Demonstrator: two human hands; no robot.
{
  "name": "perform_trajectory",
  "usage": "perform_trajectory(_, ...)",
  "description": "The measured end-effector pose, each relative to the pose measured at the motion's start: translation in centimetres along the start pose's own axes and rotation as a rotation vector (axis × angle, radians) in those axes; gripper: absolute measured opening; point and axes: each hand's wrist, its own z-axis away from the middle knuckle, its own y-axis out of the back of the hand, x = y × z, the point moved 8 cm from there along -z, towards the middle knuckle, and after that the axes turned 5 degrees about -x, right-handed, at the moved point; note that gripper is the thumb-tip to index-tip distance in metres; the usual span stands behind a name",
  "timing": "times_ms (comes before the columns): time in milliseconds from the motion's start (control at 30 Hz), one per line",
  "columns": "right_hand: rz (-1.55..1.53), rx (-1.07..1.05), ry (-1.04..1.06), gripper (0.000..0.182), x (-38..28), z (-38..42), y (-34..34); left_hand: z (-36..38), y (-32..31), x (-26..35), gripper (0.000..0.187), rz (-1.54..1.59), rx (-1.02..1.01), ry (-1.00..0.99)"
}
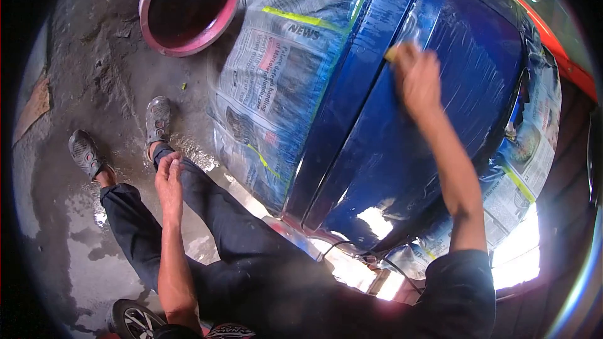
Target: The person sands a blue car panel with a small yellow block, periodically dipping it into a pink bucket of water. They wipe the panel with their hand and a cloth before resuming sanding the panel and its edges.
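My right hand [419, 81] is on the wet blue car panel [402, 144], close to its upper edge. Its fingers are bent round a small yellow piece [392, 54], mostly hidden under them and slightly blurred. Streaks of water cover the blue paint around it. My left hand [169, 179] hangs over my leg, away from the car, its fingers held together and nothing visible in them. Newspaper masking [270, 75] with yellow-green tape covers the part left of the panel.
A pink basin [146, 16] of dark liquid stands on the wet floor [113, 88] at the upper left. More newspaper [534, 144] borders the panel's right side. A wheel [135, 321] is at the bottom left, and a thin cable [402, 271] hangs below the panel.
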Motion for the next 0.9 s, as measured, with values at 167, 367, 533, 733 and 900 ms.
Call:
perform_trajectory(167,-0.17,0.157,0.252,0.048,-3.7,5.6,-0.9,-0.3,-0.2,0.9,0.026,0.017,-0.001,-0.011)
perform_trajectory(367,0.009,0.232,-0.06,0.03,5.7,-7.5,1.3,-0.7,-0.3,1.9,0.026,0.005,0.012,-0.031)
perform_trajectory(533,-0.074,0.126,0.12,0.038,-1.5,2.4,-0.4,-0.8,0.0,0.2,0.034,0.038,-0.029,-0.007)
perform_trajectory(733,0.042,0.183,0.061,0.022,6.6,-7.8,0.2,-0.7,0.4,0.8,0.035,0.025,-0.022,0.004)
perform_trajectory(900,0.145,-0.031,-0.026,0.037,2.7,-3.7,-0.4,-0.3,0.1,2.1,0.027,-0.023,-0.033,-0.019)
